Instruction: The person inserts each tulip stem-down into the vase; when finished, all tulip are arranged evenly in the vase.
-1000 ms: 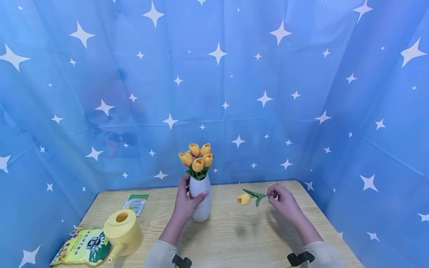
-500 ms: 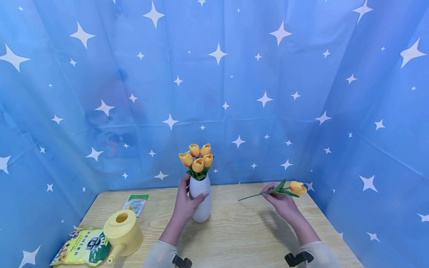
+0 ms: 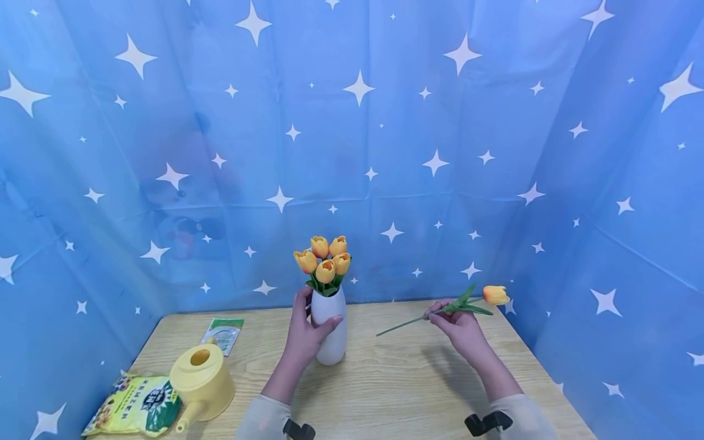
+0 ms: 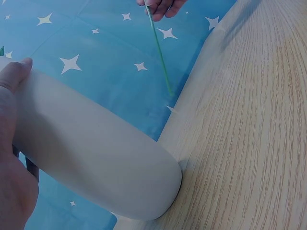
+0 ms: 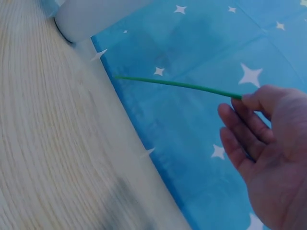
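Observation:
A white vase (image 3: 332,342) stands upright on the table, bearing several yellow-orange tulips (image 3: 325,271). Around its upper body curls my left hand (image 3: 304,339), the thumb across the front; the left wrist view has the vase (image 4: 100,148) large and close. To the right, above the table, my right hand (image 3: 462,333) pinches a single tulip (image 3: 496,295) by its green stem. The bloom points right, and the bare stem end slants down and left toward the vase. In the right wrist view the stem (image 5: 182,86) leaves the thumb and fingertip, while the other fingers lie loosely bent.
At the left of the wooden table (image 3: 396,397) stands a yellow watering can (image 3: 206,382), its spout toward the front. Beside it lies a yellow-green printed bag (image 3: 134,403). A flat green-and-white packet (image 3: 224,333) lies behind the can. A blue star-patterned curtain (image 3: 352,153) surrounds the table.
The single tulip has swung round in my right hand: its bloom pointed left before, now right, with the stem end reaching left. My left hand and the vase have stayed put.

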Demonstrator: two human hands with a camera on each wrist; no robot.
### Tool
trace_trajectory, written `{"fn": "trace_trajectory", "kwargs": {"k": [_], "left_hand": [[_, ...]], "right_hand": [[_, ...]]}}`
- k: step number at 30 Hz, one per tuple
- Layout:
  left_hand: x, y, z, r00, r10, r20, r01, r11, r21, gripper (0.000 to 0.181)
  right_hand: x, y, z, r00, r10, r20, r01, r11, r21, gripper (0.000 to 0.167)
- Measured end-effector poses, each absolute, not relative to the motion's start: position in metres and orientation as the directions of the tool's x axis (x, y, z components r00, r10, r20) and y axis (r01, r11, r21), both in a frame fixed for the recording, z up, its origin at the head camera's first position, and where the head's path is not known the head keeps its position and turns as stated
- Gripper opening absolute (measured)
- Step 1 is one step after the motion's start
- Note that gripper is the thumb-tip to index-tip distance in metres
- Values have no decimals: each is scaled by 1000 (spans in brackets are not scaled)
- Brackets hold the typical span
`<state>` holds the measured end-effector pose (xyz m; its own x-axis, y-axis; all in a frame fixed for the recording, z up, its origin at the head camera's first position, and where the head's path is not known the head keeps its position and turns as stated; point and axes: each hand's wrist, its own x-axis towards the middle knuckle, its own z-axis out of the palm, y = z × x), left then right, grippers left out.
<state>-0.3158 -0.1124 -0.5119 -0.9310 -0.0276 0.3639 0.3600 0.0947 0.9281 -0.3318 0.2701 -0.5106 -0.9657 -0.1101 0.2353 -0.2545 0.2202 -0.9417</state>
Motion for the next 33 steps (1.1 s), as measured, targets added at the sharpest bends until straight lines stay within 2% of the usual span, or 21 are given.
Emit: {"fn": "trace_trajectory", "kwargs": {"k": [8, 16, 23, 33], "left_hand": [[-316, -112, -512, -924, -23, 381, 377, 99, 921, 84], [-315, -113, -513, -929, -27, 370, 365, 104, 925, 85], [-315, -113, -514, -929, -28, 368, 364, 106, 925, 87], [-314, -113, -512, -930, -28, 366, 361, 110, 926, 89]], "right_hand": [[-333, 263, -498, -957, -107, 270, -286, 203, -936, 21], [-334, 249, -483, -921, -117, 372, -386, 136, -912, 19], [-335, 238, -471, -892, -115, 438, -447, 67, -892, 29], [-329, 221, -442, -857, -90, 507, -511, 38, -858, 32]]}}
